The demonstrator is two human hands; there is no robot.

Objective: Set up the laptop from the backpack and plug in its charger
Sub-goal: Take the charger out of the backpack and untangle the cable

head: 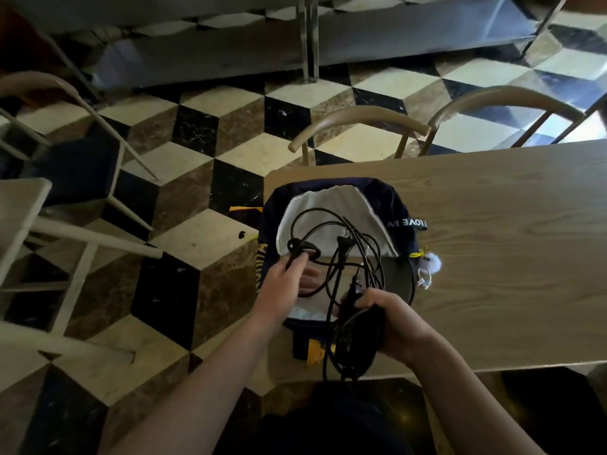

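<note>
Black cable is the thing in hand at this moment, and it is soft, light and easily tangled. At the far left, apart from the work, stands a chair (75,178) with a dark seat on the checkered floor (203,149).

The left hand (282,284) reaches over the open backpack (331,221) and pinches a loop of the charger cable (328,257) between the fingers and the thumb. The grip is narrow, only around the thin cord. The backpack lies at the left end of the wooden table (492,231), with its pale lining turned up and its mouth toward the person. It is of soft cloth, so I think it gives no support when something is pulled out of it.

To the right, the right hand (387,320) closes around the dark charger brick (358,326) together with several turns of cable, and some loops hang down below the table edge. I judge that the brick is the only stiff and heavier part, so it is the good place to hold; the cord should be taken near the plug, not pulled in the middle, or the loops may tighten into a knot or catch on the bag.

A small white fluffy charm (430,264) hangs at the right side of the backpack. I cannot see the laptop; possibly it is inside the bag.
</note>
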